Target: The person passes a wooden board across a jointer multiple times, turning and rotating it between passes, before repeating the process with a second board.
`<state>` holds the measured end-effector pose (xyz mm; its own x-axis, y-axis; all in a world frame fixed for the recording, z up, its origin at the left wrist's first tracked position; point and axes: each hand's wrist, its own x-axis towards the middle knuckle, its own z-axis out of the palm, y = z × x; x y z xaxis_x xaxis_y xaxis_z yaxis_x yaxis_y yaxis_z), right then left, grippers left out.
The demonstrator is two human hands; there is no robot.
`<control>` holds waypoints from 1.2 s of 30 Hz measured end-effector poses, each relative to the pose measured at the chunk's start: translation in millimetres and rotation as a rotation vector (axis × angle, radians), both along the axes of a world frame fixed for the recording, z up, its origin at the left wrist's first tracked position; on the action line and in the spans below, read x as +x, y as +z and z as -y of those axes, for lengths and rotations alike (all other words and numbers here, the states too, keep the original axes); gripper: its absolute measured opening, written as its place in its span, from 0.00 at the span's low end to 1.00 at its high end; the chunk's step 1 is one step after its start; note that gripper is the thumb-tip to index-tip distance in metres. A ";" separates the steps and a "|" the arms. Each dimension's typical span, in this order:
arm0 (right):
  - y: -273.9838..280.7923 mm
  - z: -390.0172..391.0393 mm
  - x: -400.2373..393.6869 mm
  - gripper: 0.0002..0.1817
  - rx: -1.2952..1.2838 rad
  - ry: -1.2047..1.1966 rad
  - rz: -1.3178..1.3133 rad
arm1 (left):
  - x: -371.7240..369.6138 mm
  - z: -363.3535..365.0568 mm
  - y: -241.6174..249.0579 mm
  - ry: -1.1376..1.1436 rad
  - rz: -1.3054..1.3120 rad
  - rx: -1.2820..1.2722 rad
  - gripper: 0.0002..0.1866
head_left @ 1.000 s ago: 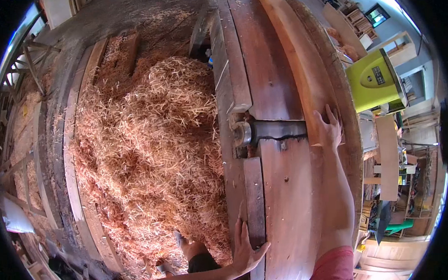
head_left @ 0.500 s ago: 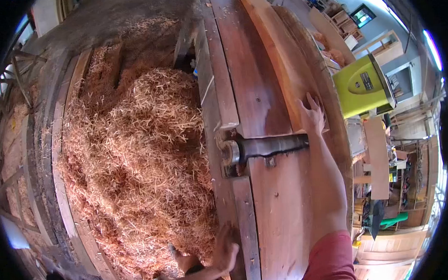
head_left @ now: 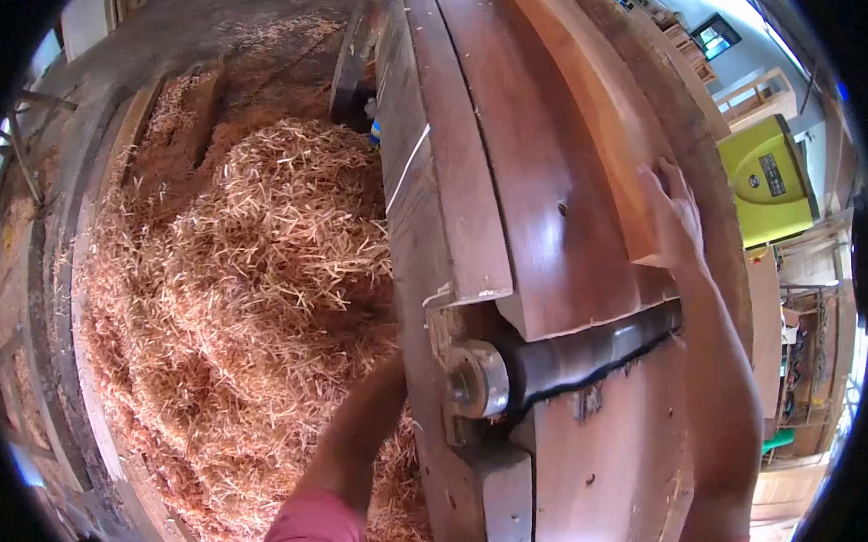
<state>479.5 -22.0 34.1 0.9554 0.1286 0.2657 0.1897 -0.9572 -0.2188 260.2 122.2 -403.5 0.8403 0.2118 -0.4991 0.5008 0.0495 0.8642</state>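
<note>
right hand: fingers parted, against board | left hand: behind bench, fingers can't tell

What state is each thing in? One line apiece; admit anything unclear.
Right hand: thumb and fingers apart, against the near end of the board.
Left forearm: lowered beside the table, left hand hidden.
Board: lying lengthwise on the table, near end short of the roller.
Roller: exposed in the table's gap; spinning or not, can't tell.
Shavings: loose, heaped.
Green container: open or shut, can't tell.
</note>
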 end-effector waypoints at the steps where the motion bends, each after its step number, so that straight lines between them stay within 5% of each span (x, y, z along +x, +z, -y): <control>1: -0.7 1.4 4.4 0.46 0.035 0.031 0.007 | -13.3 16.4 -4.7 -0.044 -0.054 0.009 0.33; 5: -0.8 2.4 13.3 0.46 0.112 0.036 -0.119 | -65.0 38.0 3.0 -0.136 -0.123 -0.017 0.36; 10: -17.6 29.8 42.1 0.46 -0.094 0.237 -0.059 | -142.6 -6.5 71.8 -0.247 -0.126 -0.048 0.39; 12: -16.6 0.5 11.4 0.47 -0.618 0.179 -0.042 | -176.5 -37.8 111.6 -0.303 -0.131 -0.060 0.41; 14: 4.2 -85.5 -62.0 0.51 -0.215 -0.138 -0.182 | -204.4 -72.1 158.0 -0.365 -0.148 -0.063 0.42; 20: 46.0 -154.2 -230.1 0.57 -0.221 0.433 -0.244 | -243.7 -179.1 315.6 -0.428 -0.300 -0.043 0.47; 24: 51.8 -103.4 -359.6 0.48 0.210 0.811 -0.376 | -164.4 -250.3 361.5 0.140 -0.213 -0.178 0.51; 25: 56.2 -80.9 -400.3 0.43 0.161 0.719 -0.345 | -133.0 -255.4 372.3 0.195 0.021 -0.224 0.56; 27: 59.1 -26.1 -473.6 0.43 0.168 0.427 -0.400 | -75.6 -246.2 408.9 0.083 0.062 -0.297 0.59; 29: 87.8 10.7 -516.3 0.52 -0.082 0.001 -0.786 | -46.1 -219.1 422.7 0.073 0.079 -0.404 0.56; 30: -17.6 80.9 -573.1 0.51 -0.274 0.104 -0.317 | -37.4 -204.1 431.7 0.086 0.094 -0.384 0.54; 36: -7.3 89.7 -574.6 0.42 -0.186 0.081 -0.390 | -53.7 -192.9 433.8 0.104 0.025 -0.344 0.39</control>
